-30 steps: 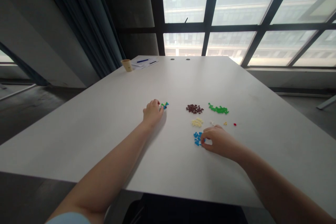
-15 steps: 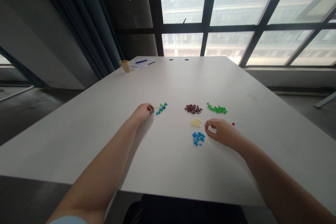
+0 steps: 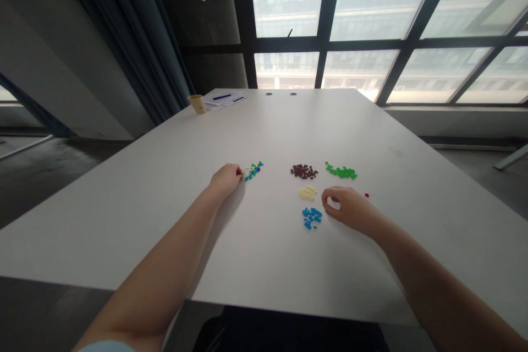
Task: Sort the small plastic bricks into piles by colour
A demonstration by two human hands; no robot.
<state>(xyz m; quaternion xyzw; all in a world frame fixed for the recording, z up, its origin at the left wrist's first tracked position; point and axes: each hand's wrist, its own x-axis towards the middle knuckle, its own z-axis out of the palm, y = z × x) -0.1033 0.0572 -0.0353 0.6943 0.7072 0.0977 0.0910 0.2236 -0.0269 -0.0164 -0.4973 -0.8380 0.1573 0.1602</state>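
Observation:
My left hand (image 3: pixel 228 177) rests on the table, its fingertips pinched together at the left edge of a small mixed pile of blue, green and pale yellow pieces (image 3: pixel 253 170). Whatever is between those fingertips is too small to make out. My right hand (image 3: pixel 347 204) is curled, thumb and forefinger forming a ring with nothing visible inside. It lies just right of the pale yellow pieces (image 3: pixel 307 192) and the blue pieces (image 3: pixel 312 218). Farther back are a heap of dark brown pieces (image 3: pixel 304 171) and a strip of green pieces (image 3: pixel 341 171).
One red piece (image 3: pixel 367 195) lies beyond my right wrist. A beige cup (image 3: pixel 197 104) stands at the far left of the white table (image 3: pixel 272 264), beside papers (image 3: pixel 214 102) with a blue pen (image 3: pixel 222 97). Windows line the far side.
My left hand has shifted slightly right, and its fingers have drawn closer together at the mixed pile. My right hand has stayed where it was.

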